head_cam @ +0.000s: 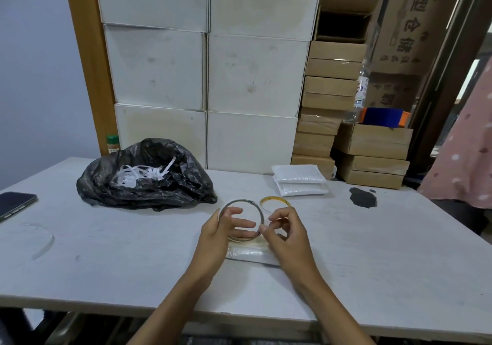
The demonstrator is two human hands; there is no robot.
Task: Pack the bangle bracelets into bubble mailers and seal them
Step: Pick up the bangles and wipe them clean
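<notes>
Held by both hands, bangle [241, 201] gleams silver.

left hand [217, 231]: bare, no sleeve; right hand [286, 234]: bare, no sleeve

You are looking down at a pale grey table [111, 259] whose top carries scuffs and a dark stain [363, 197] near its far right. Behind it, white cartons [205, 70] are stacked in two columns against an orange-brown wooden frame [89, 60]. To your left stands a plain bluish-white wall [37, 78]. To your right, brown cardboard boxes [372, 158] pile up beside a tall carton with printed characters [410, 17]. A pink dotted cloth [463, 163] hangs at the right edge. The light is soft and even.
</notes>
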